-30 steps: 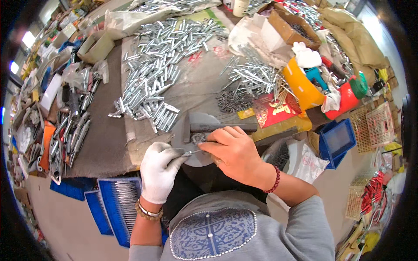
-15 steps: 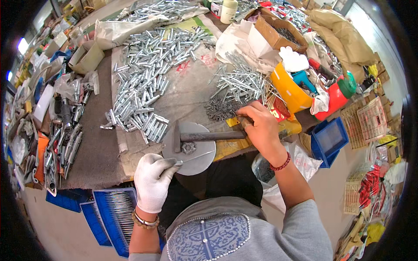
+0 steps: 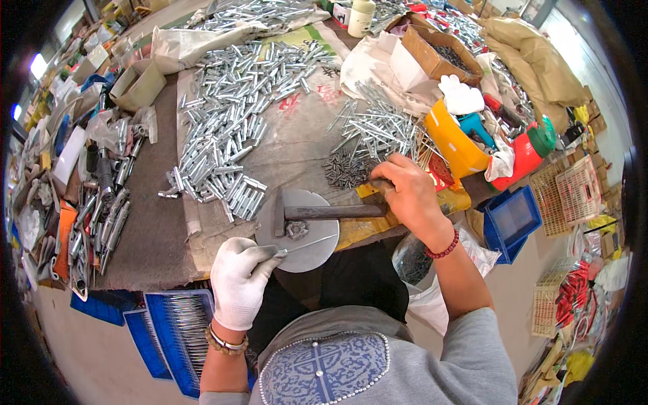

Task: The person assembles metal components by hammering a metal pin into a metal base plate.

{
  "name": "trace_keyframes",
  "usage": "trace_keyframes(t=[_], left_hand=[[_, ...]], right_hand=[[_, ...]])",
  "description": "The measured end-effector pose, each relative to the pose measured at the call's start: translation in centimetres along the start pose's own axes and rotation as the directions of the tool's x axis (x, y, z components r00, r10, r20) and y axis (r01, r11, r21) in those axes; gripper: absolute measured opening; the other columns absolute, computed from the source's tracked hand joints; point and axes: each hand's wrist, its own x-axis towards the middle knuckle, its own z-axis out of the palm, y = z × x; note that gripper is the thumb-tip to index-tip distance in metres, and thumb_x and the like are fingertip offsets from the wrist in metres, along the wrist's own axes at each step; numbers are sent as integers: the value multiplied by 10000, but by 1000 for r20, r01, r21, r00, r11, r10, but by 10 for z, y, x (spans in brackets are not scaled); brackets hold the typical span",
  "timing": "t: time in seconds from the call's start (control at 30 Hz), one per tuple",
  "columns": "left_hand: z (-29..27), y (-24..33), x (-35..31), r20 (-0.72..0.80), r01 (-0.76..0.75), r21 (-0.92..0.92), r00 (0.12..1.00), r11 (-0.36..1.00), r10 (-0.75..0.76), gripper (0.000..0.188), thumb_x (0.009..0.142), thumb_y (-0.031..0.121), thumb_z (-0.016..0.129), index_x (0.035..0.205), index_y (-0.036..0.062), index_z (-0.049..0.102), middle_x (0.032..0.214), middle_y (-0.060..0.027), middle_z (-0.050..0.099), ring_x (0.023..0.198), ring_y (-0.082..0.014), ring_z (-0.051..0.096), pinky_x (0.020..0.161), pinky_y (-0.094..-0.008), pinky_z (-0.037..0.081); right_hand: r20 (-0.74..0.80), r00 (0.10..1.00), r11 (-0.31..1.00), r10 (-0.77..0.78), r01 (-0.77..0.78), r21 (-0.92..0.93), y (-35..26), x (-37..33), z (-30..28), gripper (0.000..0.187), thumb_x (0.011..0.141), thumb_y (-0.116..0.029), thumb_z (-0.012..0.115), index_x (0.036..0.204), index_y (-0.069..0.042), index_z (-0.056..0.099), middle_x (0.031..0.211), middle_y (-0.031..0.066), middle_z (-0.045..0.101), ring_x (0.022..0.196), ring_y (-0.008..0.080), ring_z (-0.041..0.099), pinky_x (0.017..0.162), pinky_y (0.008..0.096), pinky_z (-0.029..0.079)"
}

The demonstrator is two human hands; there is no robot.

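Note:
My left hand, in a white glove, pinches a thin metal rod between thumb and fingers. The rod's far part lies over a round grey metal plate at the bench edge. A hammer rests across this plate, its head beside a small metal lump and its handle pointing right. My bare right hand is closed at the near right edge of a heap of small dark pins, close beyond the handle's end. Whatever its fingertips hold is hidden.
Silver metal tubes cover the bench's left middle; more thin rods lie beyond the pins. A yellow container and cardboard box stand at right. Blue crates with rods sit below left; another blue crate stands right.
The whole view has shifted slightly. My right fingers have drawn in a little at the pin heap; my left hand still holds the rod, and the hammer lies as before.

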Motion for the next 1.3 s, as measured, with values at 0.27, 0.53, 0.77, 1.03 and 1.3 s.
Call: trace_keyframes(t=[0.27,0.53,0.77,1.03,1.3], left_hand=[[1,-2,-1,-1,0,-2,1000,1000,0,172,786,43,900,935,64,818,910,-92,673,883,-277,661,791,-385,528],[-1,-1,0,6,-16,10,1000,1000,16,173,785,40,894,939,61,819,912,-94,674,888,-283,661,796,-392,528],[-2,-3,-2,16,11,14,1000,1000,-11,183,776,49,899,940,51,818,909,-101,675,900,-286,667,805,-396,533],[1,-1,-2,0,-19,16,1000,1000,19,148,805,125,890,925,76,819,894,-93,677,889,-305,667,812,-408,536],[3,-4,-5,-24,-33,43,999,999,34,171,806,144,865,968,128,813,912,-78,670,895,-311,664,794,-424,537]], right_hand=[[-12,998,995,64,-63,72,0,-4,-13,278,829,54,723,1060,-95,764,995,112,687,990,369,706,849,473,570],[14,988,984,152,-153,95,-6,-10,-7,187,839,-25,788,1015,-86,774,992,118,705,923,367,718,808,456,576],[34,999,996,21,-18,-83,-12,-1,-8,142,839,-99,828,966,-77,767,957,110,696,913,351,721,816,457,586],[93,995,937,-27,-7,350,-56,0,-13,181,864,40,743,1034,-20,731,958,130,679,880,325,695,777,403,553],[134,935,849,-327,229,476,-116,-10,24,219,832,22,739,1046,-21,711,1008,142,676,953,368,690,828,446,575]])
